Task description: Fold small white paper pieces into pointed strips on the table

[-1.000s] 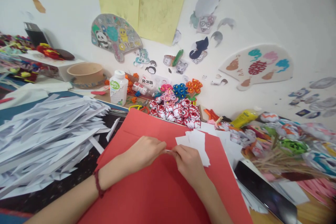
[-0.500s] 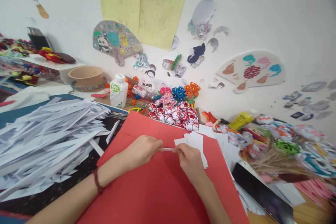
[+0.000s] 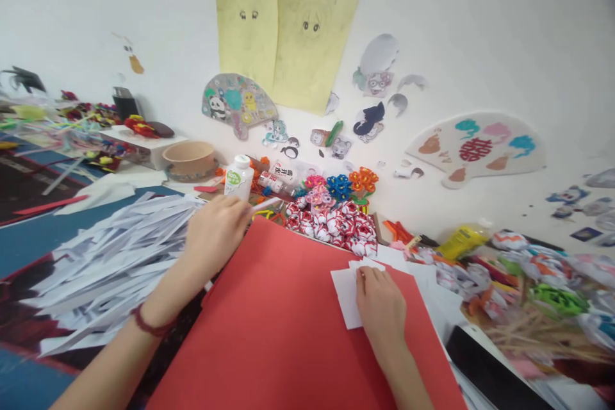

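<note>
My left hand, with a dark red band at its wrist, is closed on a narrow folded white paper strip. The strip sticks out to the right, above the far left corner of the red paper. My right hand rests over the small white paper pieces lying on the red paper's right side. Its fingers are pinched at the top of these pieces; the fingertips are partly hidden. A big heap of folded white strips lies left of the red paper.
Red-and-white paper flowers sit behind the red paper, beside a white bottle. At the right are a black phone, a yellow bottle and wrapped crafts. A round tan bowl stands near the wall.
My hands have moved apart. The left went left and up with the white strip; the right let go of it and moved right onto the white pieces. The view has shifted.
</note>
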The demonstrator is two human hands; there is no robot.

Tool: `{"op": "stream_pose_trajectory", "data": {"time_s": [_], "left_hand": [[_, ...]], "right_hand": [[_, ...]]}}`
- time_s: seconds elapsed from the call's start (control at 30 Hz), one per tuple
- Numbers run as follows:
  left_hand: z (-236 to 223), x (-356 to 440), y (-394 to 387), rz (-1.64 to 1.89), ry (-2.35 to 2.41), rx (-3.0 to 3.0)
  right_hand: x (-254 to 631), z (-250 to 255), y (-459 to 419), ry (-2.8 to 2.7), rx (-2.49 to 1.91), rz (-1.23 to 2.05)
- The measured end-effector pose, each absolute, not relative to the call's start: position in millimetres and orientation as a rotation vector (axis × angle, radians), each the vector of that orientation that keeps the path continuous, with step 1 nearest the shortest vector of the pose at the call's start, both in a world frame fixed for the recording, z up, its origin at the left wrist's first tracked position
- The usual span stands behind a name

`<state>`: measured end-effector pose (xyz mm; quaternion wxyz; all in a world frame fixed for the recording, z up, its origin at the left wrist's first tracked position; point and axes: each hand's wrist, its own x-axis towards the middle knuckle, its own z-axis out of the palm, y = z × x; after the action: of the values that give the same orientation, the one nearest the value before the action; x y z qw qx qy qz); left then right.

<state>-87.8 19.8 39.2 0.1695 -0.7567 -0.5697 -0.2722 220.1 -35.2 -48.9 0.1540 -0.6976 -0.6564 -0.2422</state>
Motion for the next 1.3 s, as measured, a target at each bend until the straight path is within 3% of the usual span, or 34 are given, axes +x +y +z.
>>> {"op": "stream_pose_trajectory", "data": {"time_s": [0.17,0.33,0.53,0.77,1.0,1.3], "left_hand": [[56.6,-149.2,0.4,-0.760,-1.897,-1.659],[54.6,-173.0,-5.3,-0.760,-1.967,-1.541],[43.0,-104.1,-0.4,-0.684,-1.664,-2.049],[-10.1,13.7,-8.9,-0.470,-1.151,-2.791],[-51.1,60.6,6.4,-0.728,-1.261,-3.025],[-61.6,67.3,16.3,-0.868,-1.379,-3.050]], "right_hand": [[224.5,-47.2,-37.2,-1.824,-2.237,-0.711],[229.1,-54.3,-37.0,-1.821,-2.345,-0.641],[229.5,-49.4,-36.7,-1.756,-2.285,-0.604],[224.9,-48.3,-36.4,-1.806,-2.056,-0.438],[229.9,-65.4,-34.1,-1.779,-1.983,-0.269],[227.0,-61.7,-36.1,-1.711,-2.082,-0.151]]}}
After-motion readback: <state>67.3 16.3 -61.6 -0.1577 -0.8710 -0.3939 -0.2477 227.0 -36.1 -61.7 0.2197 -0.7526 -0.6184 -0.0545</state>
